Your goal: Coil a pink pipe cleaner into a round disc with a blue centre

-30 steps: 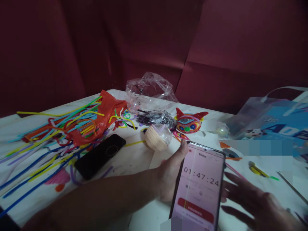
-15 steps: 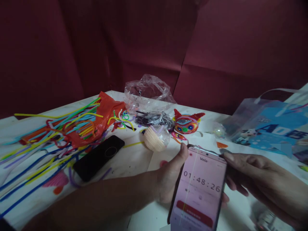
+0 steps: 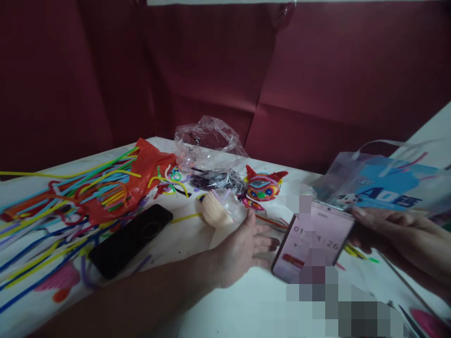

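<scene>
Phone sits clamped in your right hand; your left hand lies open beside it, fingers apart.

The right hand grips a lit phone by its far end, screen up and tilted over the white table. The left hand hangs open just beside the phone's near edge, palm toward it, fingers spread. Behind it lie a cream paper cup, a colourful horned figure, a black phone and bright pipe cleaners
</scene>
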A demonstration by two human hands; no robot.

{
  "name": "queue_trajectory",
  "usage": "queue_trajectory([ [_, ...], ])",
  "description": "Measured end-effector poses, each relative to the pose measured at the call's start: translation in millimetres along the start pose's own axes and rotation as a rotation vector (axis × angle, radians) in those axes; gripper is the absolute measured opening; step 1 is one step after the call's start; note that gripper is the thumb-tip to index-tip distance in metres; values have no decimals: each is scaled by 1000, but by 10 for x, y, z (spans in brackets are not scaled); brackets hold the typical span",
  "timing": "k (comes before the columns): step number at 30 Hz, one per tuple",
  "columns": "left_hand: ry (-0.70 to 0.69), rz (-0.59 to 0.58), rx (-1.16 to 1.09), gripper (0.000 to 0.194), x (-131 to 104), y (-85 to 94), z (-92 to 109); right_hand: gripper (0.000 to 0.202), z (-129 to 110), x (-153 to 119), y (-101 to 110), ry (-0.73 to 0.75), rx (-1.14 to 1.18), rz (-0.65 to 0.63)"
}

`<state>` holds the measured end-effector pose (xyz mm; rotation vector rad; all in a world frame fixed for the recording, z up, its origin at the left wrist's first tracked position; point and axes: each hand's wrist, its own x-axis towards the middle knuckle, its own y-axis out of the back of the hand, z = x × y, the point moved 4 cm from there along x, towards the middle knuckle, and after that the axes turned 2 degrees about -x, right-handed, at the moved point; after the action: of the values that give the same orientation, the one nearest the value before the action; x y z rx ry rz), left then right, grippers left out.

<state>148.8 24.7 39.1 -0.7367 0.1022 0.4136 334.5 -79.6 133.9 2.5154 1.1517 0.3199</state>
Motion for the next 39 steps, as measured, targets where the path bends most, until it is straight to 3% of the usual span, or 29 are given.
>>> queue_trajectory([
  [5, 14, -23, 60, 91, -16, 9, 5, 31, 280, 340, 690, -165, 103, 185],
  [8, 13, -24, 75, 95, -5, 26, -26, 29, 372, 465, 1012, -279, 138, 302],
  [17, 56, -24, 118, 115, 32, 43, -90, 17, 595, 759, 1563, -387, 126, 390],
  [27, 93, -50, 72, 118, 56, 80, -199, 13, 948, 1191, 1793, -383, 106, 399],
  [33, 119, -26, 59, 121, 63, 75, -201, 16, 1010, 1370, 1724, -360, 101, 358],
  [39, 76, -106, 40, 98, 108, 136, -285, 21, 1011, 1499, 1656, -248, -31, 338],
])
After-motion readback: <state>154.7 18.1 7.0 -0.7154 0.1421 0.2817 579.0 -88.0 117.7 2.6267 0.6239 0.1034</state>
